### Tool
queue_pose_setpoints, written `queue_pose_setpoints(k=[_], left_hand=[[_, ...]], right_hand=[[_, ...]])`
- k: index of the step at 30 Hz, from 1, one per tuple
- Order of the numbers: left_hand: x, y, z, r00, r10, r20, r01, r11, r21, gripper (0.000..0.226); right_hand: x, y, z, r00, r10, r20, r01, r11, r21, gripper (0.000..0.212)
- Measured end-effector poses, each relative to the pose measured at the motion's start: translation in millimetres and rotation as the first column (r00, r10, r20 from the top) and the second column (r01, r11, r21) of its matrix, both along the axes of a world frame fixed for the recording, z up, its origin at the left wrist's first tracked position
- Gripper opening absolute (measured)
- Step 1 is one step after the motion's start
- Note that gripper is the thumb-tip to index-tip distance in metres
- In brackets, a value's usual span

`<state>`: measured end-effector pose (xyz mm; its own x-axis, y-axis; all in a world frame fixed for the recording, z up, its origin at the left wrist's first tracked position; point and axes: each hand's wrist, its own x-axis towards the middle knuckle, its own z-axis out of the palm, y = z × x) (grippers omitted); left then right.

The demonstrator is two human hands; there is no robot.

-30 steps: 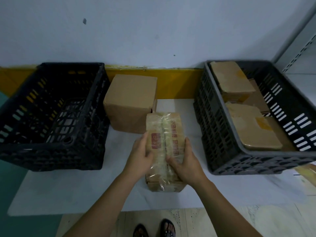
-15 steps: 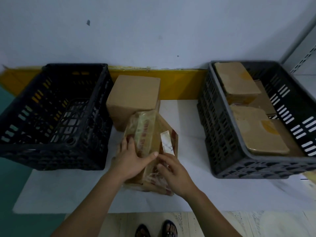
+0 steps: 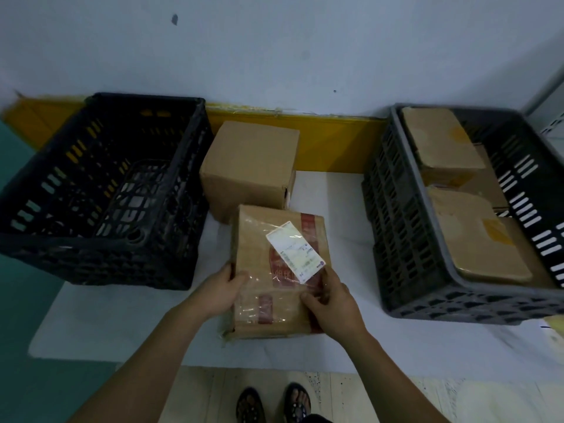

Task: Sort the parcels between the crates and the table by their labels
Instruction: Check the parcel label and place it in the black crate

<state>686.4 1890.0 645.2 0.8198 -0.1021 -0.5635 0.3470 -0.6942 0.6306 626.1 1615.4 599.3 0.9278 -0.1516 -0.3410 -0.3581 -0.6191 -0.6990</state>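
Note:
A taped brown parcel [image 3: 259, 264] lies flat on the white table [image 3: 122, 325], its white label [image 3: 295, 251] facing up. My left hand [image 3: 218, 290] grips the parcel's left edge, thumb on top. My right hand [image 3: 331, 297] holds its right side, with the fingers just below the label. Behind it stands a plain cardboard box [image 3: 248, 166]. The black crate [image 3: 100, 190] on the left holds nothing visible. The grey crate [image 3: 406, 233] on the right holds several brown parcels [image 3: 476, 233].
A white wall and a yellow strip [image 3: 332, 138] run behind the table. The table's front edge is near my feet [image 3: 274, 404] on the pale floor. A shelf post [image 3: 549, 99] shows at the far right.
The parcel has been turned over from its narrow taped side onto a broad face, so the label now faces up. Both hands shifted to its near end.

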Motion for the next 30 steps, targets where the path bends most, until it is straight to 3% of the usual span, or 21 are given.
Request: queue_pose_setpoints(k=[4, 7, 9, 11, 13, 15, 18, 21, 23, 25, 30], left_hand=[[-10.4, -5.6, -27.0, 0.982, -0.185, -0.050, 0.190, 0.973, 0.135, 0.042], [-8.4, -11.9, -35.2, 0.982, -0.156, 0.105, 0.120, 0.949, 0.292, 0.060], [-2.8, -15.9, -33.6, 0.966, -0.164, 0.198, 0.092, 0.941, 0.327, 0.089], [3.7, -21.5, -30.6, 0.940, -0.278, 0.199, 0.194, 0.912, 0.361, 0.103], [5.7, -25.7, -32.5, 0.902, -0.398, 0.167, 0.294, 0.850, 0.437, 0.097], [-0.1, -27.6, -36.7, 0.864, -0.479, 0.154, 0.321, 0.760, 0.564, 0.091], [-9.6, -26.6, -34.3, 0.832, -0.526, 0.175, 0.315, 0.709, 0.631, 0.089], [-12.5, -28.0, -23.6, 0.755, -0.579, 0.308, 0.237, 0.679, 0.695, 0.058], [-10.2, -26.3, -18.6, 0.723, -0.576, 0.381, 0.223, 0.717, 0.660, 0.036], [-1.8, -22.6, -20.0, 0.731, -0.542, 0.415, 0.205, 0.754, 0.624, 0.031], [19.4, -13.1, -33.3, 0.891, -0.400, 0.213, 0.242, 0.817, 0.523, 0.087]], right_hand=[[1.5, -12.9, 0.6, 0.999, 0.028, 0.033, -0.023, 0.989, -0.144, 0.082], [1.7, -18.5, -6.0, 1.000, -0.021, -0.004, 0.020, 0.986, -0.163, 0.092], [-1.5, -22.6, -12.5, 0.986, -0.116, -0.116, 0.083, 0.963, -0.256, 0.106], [-6.0, -26.7, -17.6, 0.956, -0.146, -0.253, 0.030, 0.910, -0.414, 0.114], [-6.6, -28.1, -19.6, 0.951, -0.082, -0.298, -0.069, 0.883, -0.464, 0.116], [-1.4, -28.4, -16.9, 0.972, -0.105, -0.210, 0.007, 0.907, -0.420, 0.095], [8.1, -32.5, -9.7, 0.989, -0.140, -0.056, 0.113, 0.934, -0.339, 0.069], [15.8, -41.5, -7.5, 0.979, -0.179, 0.093, 0.198, 0.941, -0.274, 0.070], [17.6, -46.1, -7.7, 0.963, -0.209, 0.172, 0.243, 0.948, -0.207, 0.068], [14.0, -48.0, -8.7, 0.953, -0.224, 0.204, 0.259, 0.951, -0.166, 0.073], [-7.5, -45.9, -14.8, 0.933, -0.358, 0.027, 0.358, 0.923, -0.144, 0.085]])
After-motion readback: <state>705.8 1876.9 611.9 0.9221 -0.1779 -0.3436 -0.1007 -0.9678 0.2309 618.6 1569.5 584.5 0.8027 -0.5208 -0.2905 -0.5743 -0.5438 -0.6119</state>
